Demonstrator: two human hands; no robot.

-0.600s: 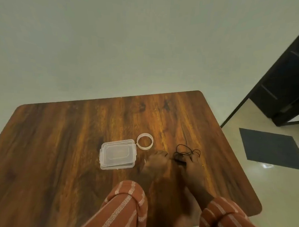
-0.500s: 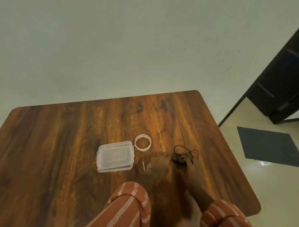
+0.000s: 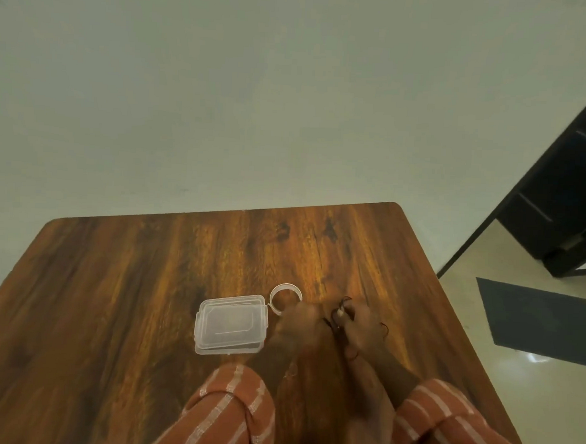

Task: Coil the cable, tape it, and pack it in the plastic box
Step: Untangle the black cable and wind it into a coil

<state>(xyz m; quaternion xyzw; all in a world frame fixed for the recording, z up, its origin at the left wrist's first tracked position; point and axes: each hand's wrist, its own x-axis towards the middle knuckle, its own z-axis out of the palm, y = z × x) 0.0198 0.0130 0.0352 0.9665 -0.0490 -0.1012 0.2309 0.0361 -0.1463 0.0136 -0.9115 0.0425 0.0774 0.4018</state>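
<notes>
A thin black cable (image 3: pixel 337 319) is bunched between my two hands on the wooden table (image 3: pixel 130 298). My right hand (image 3: pixel 362 329) is closed over most of it, with small loops showing at its fingertips. My left hand (image 3: pixel 297 322) pinches the cable's near end beside it. A clear plastic box (image 3: pixel 230 324) with its lid on lies just left of my left hand. A clear tape roll (image 3: pixel 285 297) lies flat behind the left hand, partly hidden by the fingers.
The table ends close to the right of my right hand, with pale floor and a dark mat (image 3: pixel 539 321) beyond. A dark door frame (image 3: pixel 561 186) stands at the far right. A plain wall rises behind the table.
The loose loops that lay spread beyond my right hand are now gathered under it. Both hands have drawn together over the cable. The view has shifted slightly.
</notes>
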